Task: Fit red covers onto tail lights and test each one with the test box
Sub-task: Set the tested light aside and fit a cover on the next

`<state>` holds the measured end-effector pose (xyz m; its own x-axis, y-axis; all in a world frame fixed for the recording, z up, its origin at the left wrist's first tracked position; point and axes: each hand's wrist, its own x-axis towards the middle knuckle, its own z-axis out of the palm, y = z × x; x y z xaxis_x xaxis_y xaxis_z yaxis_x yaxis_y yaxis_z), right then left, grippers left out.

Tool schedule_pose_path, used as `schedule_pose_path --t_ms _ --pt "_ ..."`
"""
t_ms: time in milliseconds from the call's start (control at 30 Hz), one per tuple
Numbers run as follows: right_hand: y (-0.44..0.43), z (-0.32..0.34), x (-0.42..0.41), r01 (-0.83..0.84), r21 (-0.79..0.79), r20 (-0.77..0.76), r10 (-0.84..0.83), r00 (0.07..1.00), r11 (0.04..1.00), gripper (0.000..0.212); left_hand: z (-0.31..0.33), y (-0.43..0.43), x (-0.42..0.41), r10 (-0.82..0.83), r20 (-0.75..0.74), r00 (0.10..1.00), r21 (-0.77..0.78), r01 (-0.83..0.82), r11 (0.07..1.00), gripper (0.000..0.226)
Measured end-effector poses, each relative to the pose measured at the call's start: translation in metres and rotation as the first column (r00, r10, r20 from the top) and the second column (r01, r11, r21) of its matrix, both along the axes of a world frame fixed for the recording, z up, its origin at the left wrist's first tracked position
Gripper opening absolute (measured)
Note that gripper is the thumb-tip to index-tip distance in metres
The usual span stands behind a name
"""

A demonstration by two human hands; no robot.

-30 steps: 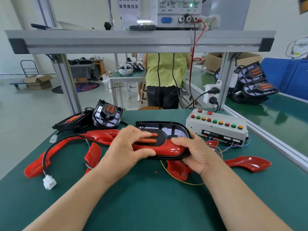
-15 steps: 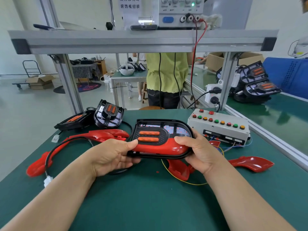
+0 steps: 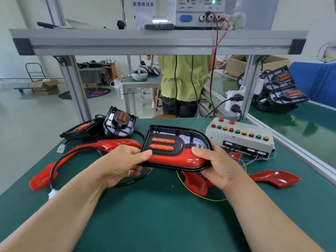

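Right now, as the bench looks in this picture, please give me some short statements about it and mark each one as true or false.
1. The left hand and the right hand both grip one tail light that carries a red cover. True.
2. The test box sits left of that tail light. False: it sits to its right.
3. A bare light without cover lies at the back left of the table. True.
4. All buttons on the test box are green. False: red, green and yellow ones show.
5. A loose red cover lies right of the right hand. True.
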<state>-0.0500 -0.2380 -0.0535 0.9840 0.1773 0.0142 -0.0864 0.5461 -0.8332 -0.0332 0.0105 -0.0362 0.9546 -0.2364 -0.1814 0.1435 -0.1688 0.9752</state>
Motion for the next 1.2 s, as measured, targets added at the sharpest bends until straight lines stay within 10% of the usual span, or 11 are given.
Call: schedule_pose_path --t_ms 367,733,1000,1200 --pt "-0.006 0.000 0.000 -0.031 0.027 0.029 0.030 0.999 0.999 0.068 0.004 0.008 -0.004 -0.209 -0.226 0.951 -0.293 0.139 0.946 0.042" --pt "-0.009 0.000 0.000 -0.050 0.032 0.091 0.046 0.995 0.998 0.066 0.001 -0.007 -0.003 -0.039 -0.048 0.998 -0.100 0.034 0.994 0.037" --pt "-0.020 0.004 -0.003 -0.081 -0.303 0.014 0.090 0.996 0.950 0.077 0.000 0.000 -0.005 -0.155 -0.149 0.977 -0.160 0.131 0.978 0.059" --pt "0.000 0.007 -0.003 -0.050 0.113 -0.033 0.054 0.998 0.992 0.063 0.002 -0.004 -0.005 -0.079 -0.220 0.972 -0.333 0.002 0.943 0.043"
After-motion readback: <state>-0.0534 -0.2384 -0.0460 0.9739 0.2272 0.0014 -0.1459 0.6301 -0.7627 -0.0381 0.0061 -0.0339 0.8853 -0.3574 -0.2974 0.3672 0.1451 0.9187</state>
